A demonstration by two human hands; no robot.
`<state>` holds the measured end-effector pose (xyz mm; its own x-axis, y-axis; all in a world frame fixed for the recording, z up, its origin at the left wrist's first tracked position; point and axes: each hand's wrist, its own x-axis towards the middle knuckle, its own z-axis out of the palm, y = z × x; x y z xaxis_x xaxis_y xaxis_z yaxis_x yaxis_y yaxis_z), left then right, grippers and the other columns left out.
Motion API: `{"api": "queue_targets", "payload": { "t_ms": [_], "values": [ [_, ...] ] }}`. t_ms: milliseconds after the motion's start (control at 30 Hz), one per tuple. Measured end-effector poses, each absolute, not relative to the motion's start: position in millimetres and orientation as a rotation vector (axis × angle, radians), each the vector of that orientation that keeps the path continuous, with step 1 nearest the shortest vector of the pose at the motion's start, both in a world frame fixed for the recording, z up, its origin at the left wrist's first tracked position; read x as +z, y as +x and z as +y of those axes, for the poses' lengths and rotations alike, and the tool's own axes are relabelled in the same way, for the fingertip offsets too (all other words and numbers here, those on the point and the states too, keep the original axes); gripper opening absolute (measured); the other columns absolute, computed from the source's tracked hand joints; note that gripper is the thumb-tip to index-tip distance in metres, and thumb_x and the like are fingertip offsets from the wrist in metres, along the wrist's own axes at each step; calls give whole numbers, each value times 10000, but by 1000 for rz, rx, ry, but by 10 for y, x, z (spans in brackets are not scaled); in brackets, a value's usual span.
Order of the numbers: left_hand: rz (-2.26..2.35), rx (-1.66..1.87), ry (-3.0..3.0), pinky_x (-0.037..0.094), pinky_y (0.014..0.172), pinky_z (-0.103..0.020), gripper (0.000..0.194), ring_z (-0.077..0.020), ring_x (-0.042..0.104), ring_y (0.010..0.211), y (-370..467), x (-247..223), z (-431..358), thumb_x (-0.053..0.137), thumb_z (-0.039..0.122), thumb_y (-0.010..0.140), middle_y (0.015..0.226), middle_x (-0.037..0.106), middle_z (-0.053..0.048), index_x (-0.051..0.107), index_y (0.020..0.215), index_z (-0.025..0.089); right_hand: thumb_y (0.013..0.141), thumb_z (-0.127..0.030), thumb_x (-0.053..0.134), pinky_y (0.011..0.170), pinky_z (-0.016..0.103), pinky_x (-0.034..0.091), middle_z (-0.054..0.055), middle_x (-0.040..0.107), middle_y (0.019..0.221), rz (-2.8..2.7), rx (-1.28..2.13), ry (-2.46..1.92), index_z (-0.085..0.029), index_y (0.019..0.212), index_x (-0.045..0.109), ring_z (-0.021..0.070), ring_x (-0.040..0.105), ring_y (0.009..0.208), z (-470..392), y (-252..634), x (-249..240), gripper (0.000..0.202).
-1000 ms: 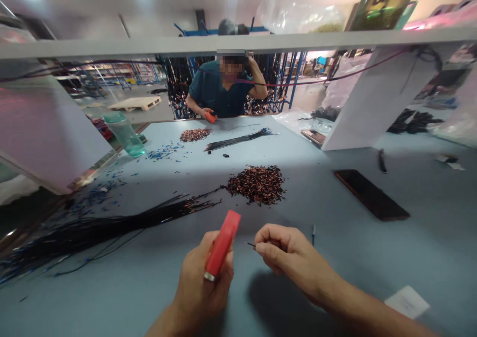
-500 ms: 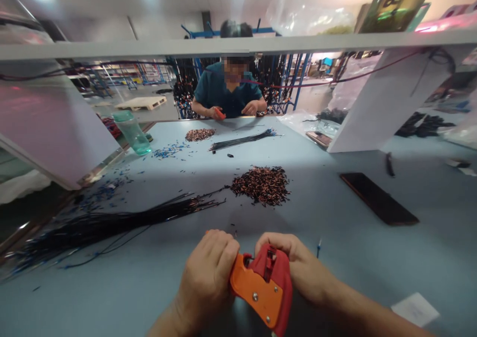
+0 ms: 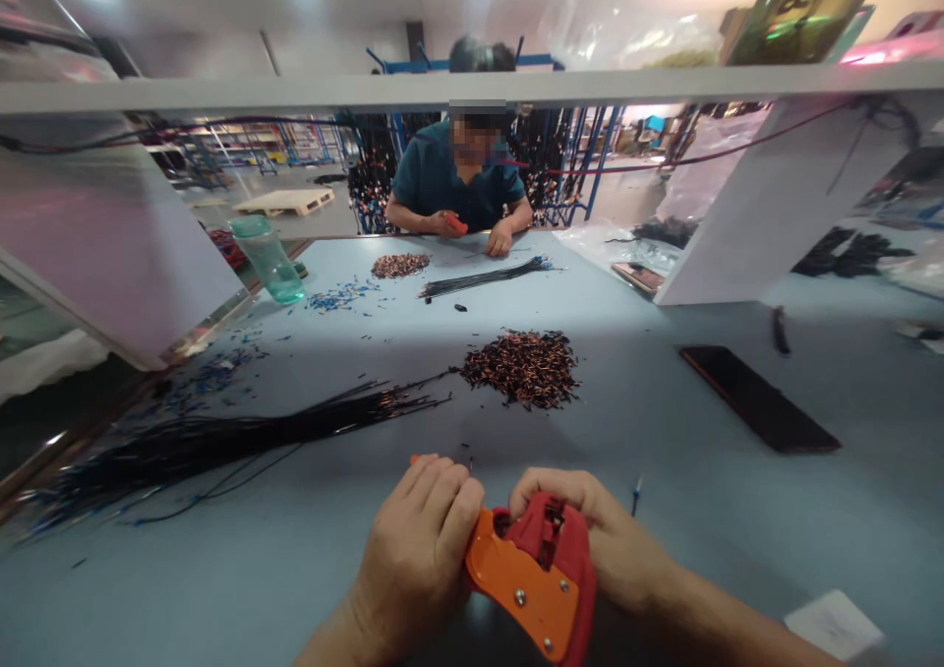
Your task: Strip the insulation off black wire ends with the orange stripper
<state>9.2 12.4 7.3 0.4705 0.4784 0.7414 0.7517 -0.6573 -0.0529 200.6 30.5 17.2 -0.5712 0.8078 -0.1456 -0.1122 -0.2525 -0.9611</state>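
Note:
My left hand [image 3: 424, 554] is wrapped round the handles of an orange and red wire stripper [image 3: 527, 583], whose head points toward me and to the right. Close against the far side of the stripper's red head, my right hand [image 3: 579, 515] is closed with curled fingers. What those fingers hold, if anything, is hidden behind the tool. Beyond my hands lies a heap of short black and copper-coloured cut pieces [image 3: 522, 369]. A bundle of black wires [image 3: 243, 451], some with blue ends, stretches across the left of the table.
A dark phone [image 3: 759, 398] lies at the right, and a white paper [image 3: 833, 625] nearer me. One small blue-ended piece [image 3: 635, 497] rests beside my right forearm. A white shelf [image 3: 369, 91] spans overhead. Across the table, a person [image 3: 461, 180] holds a red tool [image 3: 455, 223].
The view has shifted slightly. My hands and the stripper sit a little further right and lower, with the same grip. The person opposite has lowered a hand to the table.

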Motion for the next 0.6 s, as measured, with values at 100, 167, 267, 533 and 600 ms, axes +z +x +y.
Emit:
{"api": "queue_targets", "payload": {
  "t_ms": [100,167,267,533,600],
  "values": [
    [-1039,-983,-2347,554,784,-410,193,-220,634,758,81,76,123,416,12,869,793,686,-113,567,927,118,670,-142,582,528,185,346,-62,492,592,-1399,1879,-872,-161,678,556,66,367,535,305,1996,154,33],
    [-1045,-966,-2338,554,794,-410,201,-222,644,761,73,76,124,407,14,873,797,692,-112,568,935,118,670,-139,573,530,184,342,-63,482,596,-1408,1857,-868,-162,678,552,68,366,544,302,1990,146,32],
    [-1039,-962,-2328,555,794,-406,219,-227,658,770,68,76,125,392,6,869,804,700,-114,571,938,113,675,-141,564,529,184,339,-66,468,597,-1405,1846,-862,-166,686,547,68,356,545,293,1989,152,32],
    [-1051,-984,-2321,568,755,-402,201,-229,665,733,91,88,132,396,28,875,780,700,-104,571,929,112,722,-181,584,528,185,341,-68,459,587,-1421,1835,-850,-170,689,536,68,353,536,281,1993,136,60],
    [-1050,-987,-2313,571,754,-404,217,-231,671,733,91,92,134,380,26,876,778,703,-106,573,932,108,733,-194,593,528,186,342,-68,459,587,-1415,1831,-849,-171,691,537,67,352,533,275,1987,129,73]
  ]
}}
